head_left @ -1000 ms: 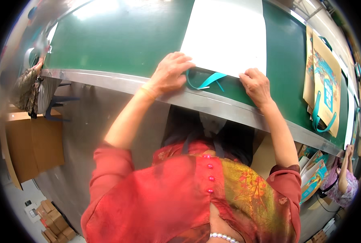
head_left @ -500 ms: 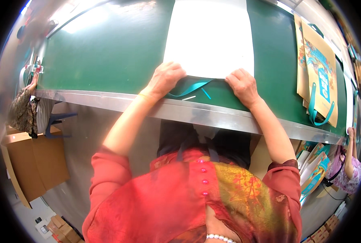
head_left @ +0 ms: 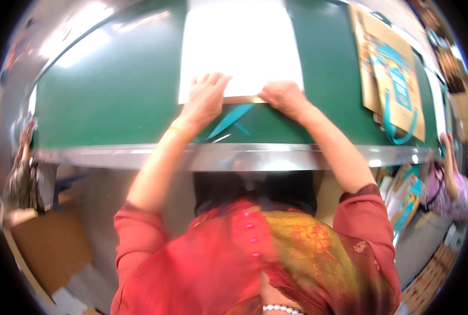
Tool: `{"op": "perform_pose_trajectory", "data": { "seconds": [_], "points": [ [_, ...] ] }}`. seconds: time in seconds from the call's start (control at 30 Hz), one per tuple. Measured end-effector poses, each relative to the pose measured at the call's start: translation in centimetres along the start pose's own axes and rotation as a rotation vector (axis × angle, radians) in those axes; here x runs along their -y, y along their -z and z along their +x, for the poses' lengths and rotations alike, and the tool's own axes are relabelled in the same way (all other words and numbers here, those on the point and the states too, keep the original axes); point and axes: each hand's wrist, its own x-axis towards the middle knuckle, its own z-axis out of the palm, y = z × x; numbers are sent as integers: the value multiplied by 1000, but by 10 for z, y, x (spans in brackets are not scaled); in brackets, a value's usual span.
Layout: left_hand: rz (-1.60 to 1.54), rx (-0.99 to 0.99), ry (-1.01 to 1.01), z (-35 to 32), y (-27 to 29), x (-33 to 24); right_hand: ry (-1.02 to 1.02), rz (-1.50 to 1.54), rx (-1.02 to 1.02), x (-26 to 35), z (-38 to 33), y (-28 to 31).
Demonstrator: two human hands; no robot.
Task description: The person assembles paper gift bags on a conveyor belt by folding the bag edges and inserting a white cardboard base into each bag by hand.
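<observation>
A large white paper sheet [head_left: 242,50] lies on the green tabletop in front of me, and a narrow brown strip shows along its near edge. On its near left corner my left hand [head_left: 205,100] rests, fingers stretched out over the white surface, somewhat blurred. At the near right corner my right hand [head_left: 285,97] is closed, its fingers pinching the sheet's edge. Just below that edge, between my hands, a teal ribbon [head_left: 233,119] pokes out. A small white strip [head_left: 221,138] lies beside it. What is beneath the sheet is hidden.
Brown paper bags with teal handles [head_left: 402,79] lie at the right of the table. A metal rim [head_left: 260,157] runs along its front. Other people [head_left: 446,184] stand at both ends. A cardboard box [head_left: 52,244] is on the floor at left; more printed bags [head_left: 406,197] stand below right.
The view has shifted, so the table sits further left. My left fingers have loosened and spread onto the sheet. My right hand has come inward along the edge, where a brown strip now shows.
</observation>
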Motion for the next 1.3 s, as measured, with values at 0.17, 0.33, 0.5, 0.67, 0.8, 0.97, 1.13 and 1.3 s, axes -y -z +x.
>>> {"op": "perform_pose_trajectory", "data": {
  "seconds": [0.17,0.33,0.5,0.67,0.8,0.97,1.13,1.3],
  "points": [
    [77,354,-3,48,-37,-15,164,40,-169,-17,19,-23],
    [95,314,-59,40,-54,-3,-70,149,-102,-9,14,-18],
    [101,300,-53,44,-52,-7,-95,-187,18,-27,-2,-2],
    [72,304,-78,35,-55,1,-233,-40,195,-24,-9,0],
    [106,426,-145,40,-35,-6,-244,-26,204,-32,-20,5],
    [318,334,132,6,-30,56,-153,-109,312,-36,16,10],
    [79,195,179,-18,-24,66,-66,-117,-109,-20,-1,-10],
    [-5,91,93,-11,-13,42,149,83,-86,100,-24,52]
  ]
}}
